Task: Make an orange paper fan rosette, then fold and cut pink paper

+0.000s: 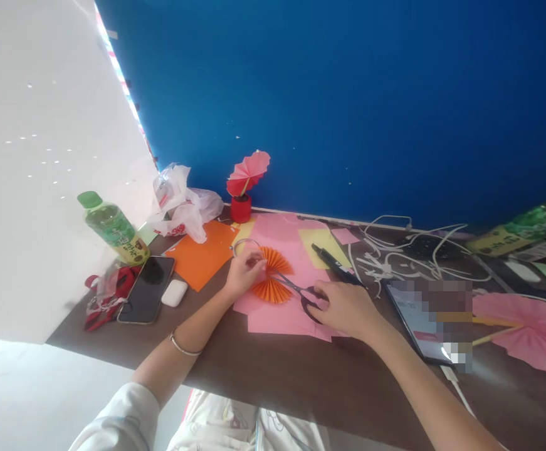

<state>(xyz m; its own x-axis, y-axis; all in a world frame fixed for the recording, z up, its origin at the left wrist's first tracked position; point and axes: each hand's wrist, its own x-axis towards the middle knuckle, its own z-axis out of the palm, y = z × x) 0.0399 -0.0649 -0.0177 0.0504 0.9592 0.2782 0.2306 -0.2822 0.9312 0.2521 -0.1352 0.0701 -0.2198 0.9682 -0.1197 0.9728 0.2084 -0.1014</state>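
Scissors (295, 287), gripped by the right hand (345, 305), reach the orange fan (273, 292) from its right; left hand (246, 270) pinches its left side. Slow cutting, folds steady, seems best.

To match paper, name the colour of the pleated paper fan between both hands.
The pleated paper fan is orange (head view).

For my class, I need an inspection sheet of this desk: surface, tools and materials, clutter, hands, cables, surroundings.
Surface: dark brown desk, pink paper sheets spread on it.
Tools and materials: scissors, blades across a pleated orange paper fan.
Clutter: white plastic bag, green-capped bottle and smartphone at left.
Hands: left hand pinches the fan; right hand holds the scissors.
Cables: tangled white cables, back right.
Surroundings: blue wall behind; white wall at left.
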